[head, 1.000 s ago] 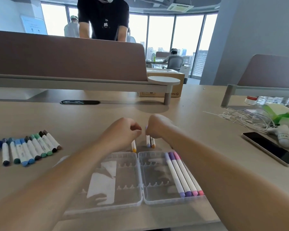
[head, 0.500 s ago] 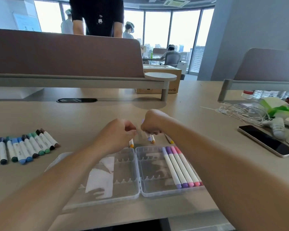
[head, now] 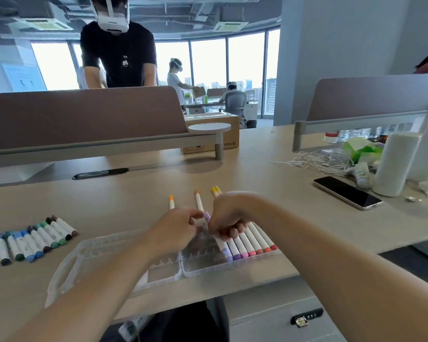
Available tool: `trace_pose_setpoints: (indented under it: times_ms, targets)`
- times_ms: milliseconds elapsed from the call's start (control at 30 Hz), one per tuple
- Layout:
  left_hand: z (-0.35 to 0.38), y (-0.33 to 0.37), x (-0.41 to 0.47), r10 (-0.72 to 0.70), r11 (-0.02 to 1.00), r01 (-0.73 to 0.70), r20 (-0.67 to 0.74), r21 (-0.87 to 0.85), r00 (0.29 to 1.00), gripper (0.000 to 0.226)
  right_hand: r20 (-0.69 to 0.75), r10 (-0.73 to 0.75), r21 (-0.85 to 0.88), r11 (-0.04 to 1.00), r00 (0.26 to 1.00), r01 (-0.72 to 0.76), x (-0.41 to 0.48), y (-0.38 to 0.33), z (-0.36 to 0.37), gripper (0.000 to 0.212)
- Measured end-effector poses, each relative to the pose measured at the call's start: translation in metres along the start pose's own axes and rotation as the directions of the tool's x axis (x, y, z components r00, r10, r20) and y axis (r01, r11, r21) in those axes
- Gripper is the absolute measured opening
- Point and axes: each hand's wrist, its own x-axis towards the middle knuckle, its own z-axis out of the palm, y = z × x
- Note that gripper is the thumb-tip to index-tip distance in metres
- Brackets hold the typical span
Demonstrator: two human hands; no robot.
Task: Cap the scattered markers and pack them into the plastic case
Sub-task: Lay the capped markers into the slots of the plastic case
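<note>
Right hand wraps a purple marker, left hand pinches its cap end, guessing to snap it tight before dropping it into the case right underneath.

A white "88" stood on the chest of the black T-shirt of the person beyond the desk's far edge. A cardboard box at that edge bore upside-down lettering resembling "PICO". Print on the markers near the left edge was too small to read.

Clear glossy plastic case, matt desk
</note>
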Motion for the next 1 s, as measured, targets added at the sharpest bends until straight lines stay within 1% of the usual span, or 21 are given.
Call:
trace_pose_setpoints:
  times_ms: [100,233,333,400,467,633,767,1000]
  targets:
    - [0.007,0.003,-0.004,0.022,0.999,-0.022,0.023,-0.023,0.999,0.020,0.026,0.008,-0.003,1.000,1.000,-0.008,0.000,0.001,0.001,0.036]
    - [0.010,0.003,-0.011,0.097,0.995,-0.096,0.058,-0.034,0.994,0.018,-0.071,0.014,-0.007,1.000,0.997,-0.014,-0.001,0.006,0.003,0.046]
    - [0.011,0.003,-0.014,0.168,0.984,-0.159,0.129,-0.075,0.977,0.026,-0.078,-0.017,0.033,0.999,0.997,0.019,-0.002,0.009,0.005,0.039]
    - [0.011,0.002,-0.015,0.161,0.986,-0.152,0.151,-0.068,0.975,0.032,-0.064,-0.011,0.043,0.999,0.998,0.014,-0.002,0.010,0.006,0.038]
    - [0.012,-0.001,-0.012,0.147,0.989,-0.141,0.143,-0.051,0.979,0.037,-0.061,0.013,0.047,0.999,0.998,-0.010,0.000,0.010,0.006,0.039]
    - [0.016,-0.005,-0.007,0.113,0.993,-0.108,0.133,-0.047,0.985,0.035,-0.077,0.039,0.004,0.999,0.996,-0.039,0.000,0.007,0.006,0.044]
    - [0.016,-0.003,-0.006,0.116,0.993,-0.116,0.133,-0.006,0.984,0.033,-0.048,0.059,-0.006,0.998,0.997,-0.059,0.002,0.006,0.004,0.045]
    - [0.014,-0.004,-0.006,0.161,0.986,-0.164,0.140,0.011,0.977,0.026,-0.024,0.065,-0.059,0.996,0.998,-0.066,0.003,0.001,0.004,0.042]
